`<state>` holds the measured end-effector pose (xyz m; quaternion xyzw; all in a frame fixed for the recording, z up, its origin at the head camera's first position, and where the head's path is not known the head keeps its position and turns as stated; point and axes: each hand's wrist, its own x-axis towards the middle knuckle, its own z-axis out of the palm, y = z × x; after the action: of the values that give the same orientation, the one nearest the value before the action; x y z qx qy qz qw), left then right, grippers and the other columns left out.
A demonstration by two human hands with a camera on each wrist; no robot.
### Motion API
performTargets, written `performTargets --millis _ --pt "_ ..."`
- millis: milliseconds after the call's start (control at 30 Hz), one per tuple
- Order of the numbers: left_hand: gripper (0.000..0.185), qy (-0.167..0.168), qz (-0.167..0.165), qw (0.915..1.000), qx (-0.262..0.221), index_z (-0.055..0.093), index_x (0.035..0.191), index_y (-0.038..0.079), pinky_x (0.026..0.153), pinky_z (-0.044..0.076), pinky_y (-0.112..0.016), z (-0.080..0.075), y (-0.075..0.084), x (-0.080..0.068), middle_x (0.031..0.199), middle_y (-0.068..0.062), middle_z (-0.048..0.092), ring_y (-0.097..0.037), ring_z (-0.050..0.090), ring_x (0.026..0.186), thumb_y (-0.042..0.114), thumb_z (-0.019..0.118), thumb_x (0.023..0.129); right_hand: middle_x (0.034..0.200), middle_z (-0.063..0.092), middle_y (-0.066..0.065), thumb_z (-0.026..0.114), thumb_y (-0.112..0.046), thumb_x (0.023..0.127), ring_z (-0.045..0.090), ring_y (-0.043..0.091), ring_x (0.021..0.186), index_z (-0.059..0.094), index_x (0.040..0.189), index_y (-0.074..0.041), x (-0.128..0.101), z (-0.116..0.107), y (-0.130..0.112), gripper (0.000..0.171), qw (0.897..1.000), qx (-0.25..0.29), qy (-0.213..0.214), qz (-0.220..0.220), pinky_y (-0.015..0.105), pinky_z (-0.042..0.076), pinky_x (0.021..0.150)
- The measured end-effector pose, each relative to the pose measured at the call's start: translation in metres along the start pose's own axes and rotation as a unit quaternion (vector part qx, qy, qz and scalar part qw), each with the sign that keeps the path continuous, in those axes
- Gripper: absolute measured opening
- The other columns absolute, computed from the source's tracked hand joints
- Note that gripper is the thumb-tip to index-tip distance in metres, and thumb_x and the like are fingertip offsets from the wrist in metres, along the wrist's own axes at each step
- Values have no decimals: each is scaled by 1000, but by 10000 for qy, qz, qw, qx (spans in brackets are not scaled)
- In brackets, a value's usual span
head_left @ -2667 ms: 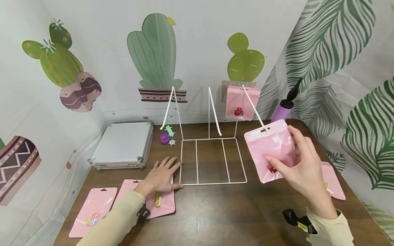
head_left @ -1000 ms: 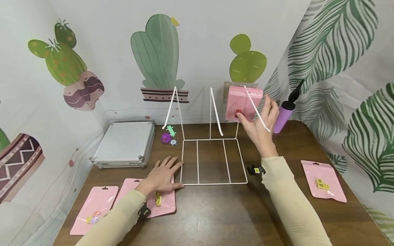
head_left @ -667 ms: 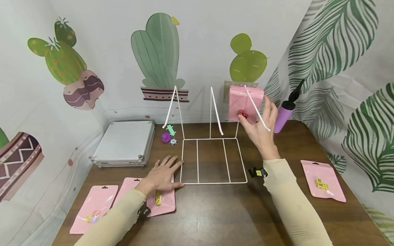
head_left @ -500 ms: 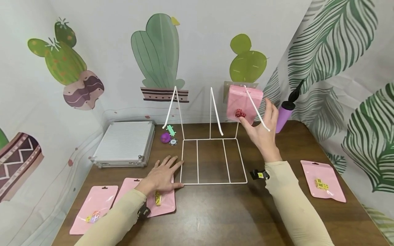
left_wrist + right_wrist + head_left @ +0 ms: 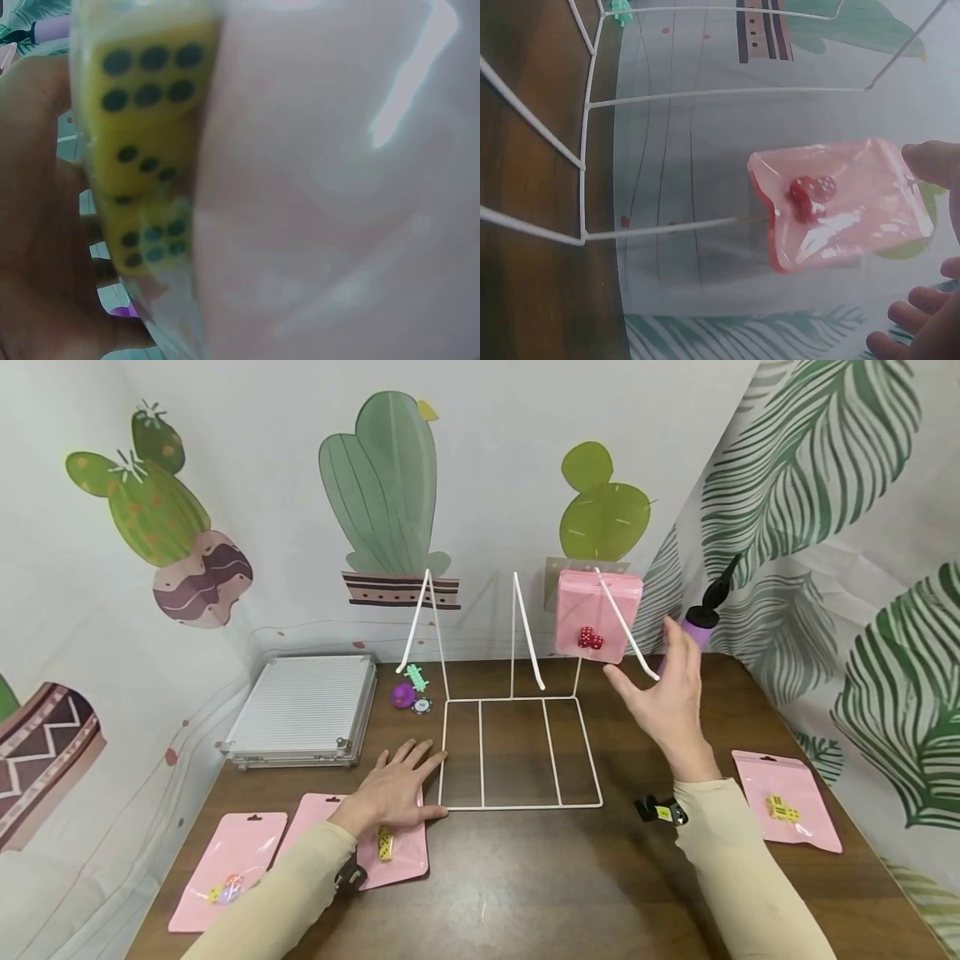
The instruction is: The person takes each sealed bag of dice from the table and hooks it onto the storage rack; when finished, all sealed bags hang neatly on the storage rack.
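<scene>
Pink pouch [image 5: 598, 614] with red dice now hangs alone on the wire rack's [image 5: 517, 752] right hook; the right hand [image 5: 663, 697] has drawn back, fingers loosely spread. Left hand [image 5: 393, 793] stays flat on a pouch [image 5: 337, 187], whose yellow dice [image 5: 142, 142] fill the left wrist view.

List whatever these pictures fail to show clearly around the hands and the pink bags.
- Head view: the left hand covers much of a pink bag; whether it also touches the wire rack is unclear.
- Left wrist view: the yellow dice fill the frame, blurred, and the table is hidden.
- Head view: how many bags hang at the hanging bags cannot be counted.
- Right wrist view: the right hand is cut off by the edge.
</scene>
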<state>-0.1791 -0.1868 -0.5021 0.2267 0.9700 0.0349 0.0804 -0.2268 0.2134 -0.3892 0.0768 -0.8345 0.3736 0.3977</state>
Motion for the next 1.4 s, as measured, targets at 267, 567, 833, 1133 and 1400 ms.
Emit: performTargets --millis 267,567,833,1133,1400 --pt "97 -48 29 10000 -19 28 154 27 112 23 -67 0 1 0 161 -8 25 -37 21 147 79 55 77 131 49 27 83 -23 72 46 38 120 41 145 -5 -16 -38 12 87 9981 -301 -459 274 52 39 95" --pt "98 -41 -3 10000 90 28 154 28 112 24 -67 -3 -2 2 160 -7 25 -37 22 147 79 56 75 136 49 23 83 -18 73 48 38 121 38 148 -8 -36 -76 26 88 9922 -646 -853 636 42 39 91" --pt "98 -73 19 9999 92 27 154 28 111 24 -67 -3 -1 2 161 -8 24 -37 22 147 79 55 76 136 51 21 83 -18 74 48 38 119 38 149 -12 -51 -100 32 88 9875 -768 -1132 781 11 32 88" --pt "95 15 43 10000 31 31 153 27 109 26 -69 -5 0 1 159 -9 27 -39 24 145 75 59 76 141 48 22 76 -23 83 45 42 125 35 151 -16 -63 -122 49 80 9792 -943 -1285 1255 40 36 103" --pt "97 -89 -1 10000 12 29 154 27 111 24 -68 -3 0 0 161 -8 24 -38 21 147 78 57 76 137 45 33 74 -23 84 44 53 117 34 150 -7 -74 -140 82 79 9716 -1075 -1609 1360 67 31 90"
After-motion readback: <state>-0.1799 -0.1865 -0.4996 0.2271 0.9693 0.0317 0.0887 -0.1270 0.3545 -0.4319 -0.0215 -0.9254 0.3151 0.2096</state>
